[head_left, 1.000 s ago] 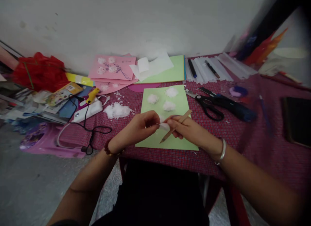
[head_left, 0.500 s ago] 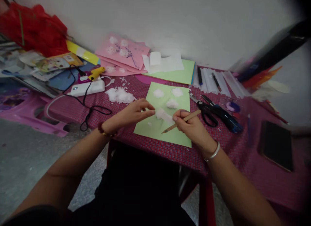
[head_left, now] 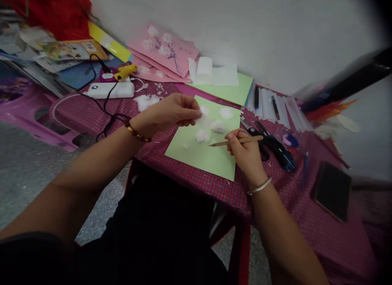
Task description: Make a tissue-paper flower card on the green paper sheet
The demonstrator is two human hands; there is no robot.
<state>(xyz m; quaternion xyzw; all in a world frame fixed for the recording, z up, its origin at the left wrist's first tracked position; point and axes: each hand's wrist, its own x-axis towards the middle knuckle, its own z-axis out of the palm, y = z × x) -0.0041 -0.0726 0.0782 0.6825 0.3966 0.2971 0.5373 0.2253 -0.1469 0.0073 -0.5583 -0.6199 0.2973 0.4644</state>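
A light green sheet of paper (head_left: pixel 211 162) lies before me, with white fluffy tufts (head_left: pixel 217 126) spread over it and a tiny white bit near its left side. My left hand (head_left: pixel 180 108) hovers over the sheet's upper left, thumb and fingers pinched together. A faint pale patch shows at these fingertips; what they hold is too blurred to name. In my right hand (head_left: pixel 245 152), over the sheet's right side, is a wooden pencil (head_left: pixel 220 144), its tip pointing left above the paper.
White scraps (head_left: pixel 146 102) lie left of the sheet. Black-handled scissors (head_left: pixel 263 148) and a dark blue tool (head_left: pixel 283 154) are at its right. Behind are pink cards (head_left: pixel 167 58) and a white paper roll (head_left: pixel 204 68). A white power strip (head_left: pixel 112 90) with black cable sits left.
My left hand has lifted up and away from the lower tuft, its fingers now pinched. My right hand has drawn slightly right, still with the pencil. The whole view has shifted.
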